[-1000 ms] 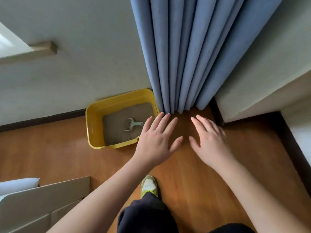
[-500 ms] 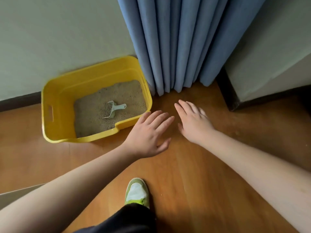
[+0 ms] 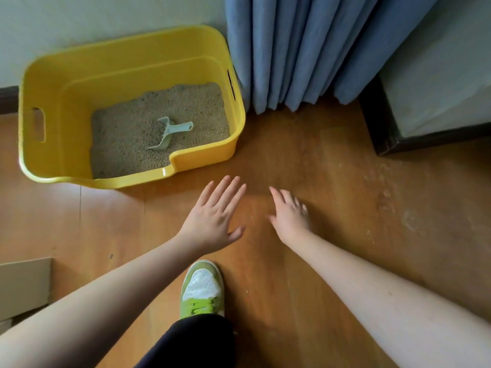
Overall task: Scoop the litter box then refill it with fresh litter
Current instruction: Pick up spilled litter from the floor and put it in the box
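Observation:
A yellow plastic litter box (image 3: 66, 75) stands on the wooden floor against the wall, at the upper left. Beige litter (image 3: 127, 128) covers its bottom. A pale green scoop (image 3: 170, 132) lies on the litter near the box's right side, its handle pointing right. My left hand (image 3: 212, 219) hovers over the floor just in front of the box's right front corner, fingers straight and empty. My right hand (image 3: 289, 213) is beside it to the right, fingers spread, holding nothing. Neither hand touches the box.
A blue curtain (image 3: 305, 49) hangs right of the box and touches its right wall. A dark-based wall corner (image 3: 393, 139) juts out at the right. Scattered litter grains (image 3: 385, 192) lie on the floor there. My green shoe (image 3: 203, 288) is below; a cardboard piece (image 3: 24, 285) lies at left.
The view has come closer and lower, so the litter box looks larger and nearer. Both open hands now sit lower, in front of the box instead of near the curtain.

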`<state>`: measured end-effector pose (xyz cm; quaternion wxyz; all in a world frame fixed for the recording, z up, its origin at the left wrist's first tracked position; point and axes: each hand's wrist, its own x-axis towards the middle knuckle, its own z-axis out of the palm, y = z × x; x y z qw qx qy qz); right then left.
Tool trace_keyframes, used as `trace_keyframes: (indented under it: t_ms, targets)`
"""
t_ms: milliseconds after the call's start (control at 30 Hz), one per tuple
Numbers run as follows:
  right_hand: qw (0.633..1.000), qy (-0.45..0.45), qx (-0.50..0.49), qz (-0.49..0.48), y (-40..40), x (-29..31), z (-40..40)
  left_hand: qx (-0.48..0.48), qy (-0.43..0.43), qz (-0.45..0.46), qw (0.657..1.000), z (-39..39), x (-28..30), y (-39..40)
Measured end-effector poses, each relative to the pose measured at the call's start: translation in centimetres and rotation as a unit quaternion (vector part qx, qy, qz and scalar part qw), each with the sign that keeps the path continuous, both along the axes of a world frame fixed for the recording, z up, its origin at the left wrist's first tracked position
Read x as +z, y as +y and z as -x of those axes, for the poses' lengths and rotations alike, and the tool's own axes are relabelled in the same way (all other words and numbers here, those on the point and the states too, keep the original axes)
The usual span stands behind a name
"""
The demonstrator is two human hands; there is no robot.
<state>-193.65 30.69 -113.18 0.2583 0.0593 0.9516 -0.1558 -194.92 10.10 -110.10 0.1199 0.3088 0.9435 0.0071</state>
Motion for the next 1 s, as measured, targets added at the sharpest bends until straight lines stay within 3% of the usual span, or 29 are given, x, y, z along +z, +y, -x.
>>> trace_keyframes:
  t_ms: [333,400,500,600,700,900,1000]
  targets:
    - [0.994,0.069,-0.08,0.018,0.0,-3.5,-0.3,0.023,-0.018,-0.039,0.999,-0.3,-1.4,-2.3]
    - [0.992,0.087,-0.086,0.022,0.0,-3.9,-0.1,0.064,-0.074,-0.07,0.993,-0.6,-1.4,-2.4]
    - [0.99,0.108,-0.085,0.016,-0.1,-4.2,0.2,0.141,-0.232,-0.1,0.957,-0.8,-1.5,-2.4]
    - [0.99,0.118,-0.077,0.005,0.1,-4.3,0.6,0.223,-0.369,-0.212,0.877,-1.0,-1.1,-2.2]
    - [0.991,0.118,-0.064,-0.009,0.3,-4.2,0.9,0.34,-0.461,-0.342,0.745,-1.0,-1.0,-2.1]
    - [0.996,0.085,-0.03,-0.022,0.2,-3.5,1.1,0.472,-0.507,-0.498,0.521,-0.4,-1.8,-0.9]
    - [0.992,0.089,-0.078,0.036,-0.9,-1.7,1.0,0.512,-0.516,-0.519,0.451,-0.1,-2.0,0.0]
